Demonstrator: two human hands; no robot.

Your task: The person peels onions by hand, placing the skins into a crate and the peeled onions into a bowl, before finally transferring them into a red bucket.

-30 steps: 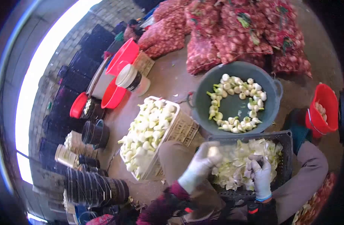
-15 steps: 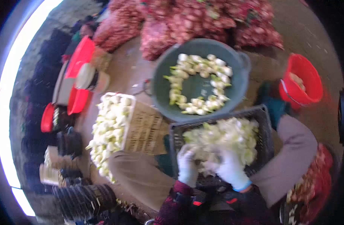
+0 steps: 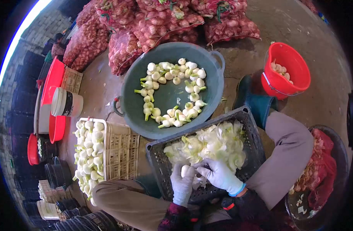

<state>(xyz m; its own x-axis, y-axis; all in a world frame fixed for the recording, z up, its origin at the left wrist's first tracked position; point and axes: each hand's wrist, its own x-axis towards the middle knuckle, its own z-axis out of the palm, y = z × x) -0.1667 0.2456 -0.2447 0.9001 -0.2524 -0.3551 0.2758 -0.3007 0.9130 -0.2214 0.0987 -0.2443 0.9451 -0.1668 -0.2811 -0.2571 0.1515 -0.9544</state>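
Note:
My gloved left hand point(image 3: 181, 184) is closed around a white garlic bulb point(image 3: 185, 170), held low over the near side of a black plastic crate point(image 3: 154, 163). My gloved right hand point(image 3: 219, 177) is right beside it, thumb and fingers pinched together near the bulb. Whatever lies between those fingertips is too small to make out. Pale garlic skins point(image 3: 217, 140) fill much of the crate below both hands. Beyond it stands a grey-green basin point(image 3: 167, 102), where trimmed garlic bulbs point(image 3: 192, 112) with short green stems lie in a rough ring.
At left, a cream crate point(image 3: 122, 148) is heaped with white garlic bulbs point(image 3: 89, 150). A red bucket point(image 3: 278, 79) holding bulbs stands at right. Red mesh sacks point(image 3: 161, 29) line the back. A dark tub point(image 3: 332, 133) with red netting sits near my right knee point(image 3: 290, 134).
The view has shifted and sharpened, so the surroundings appear further left. Both hands stay close together over the crate, and the bulb in the left one now shows clearly.

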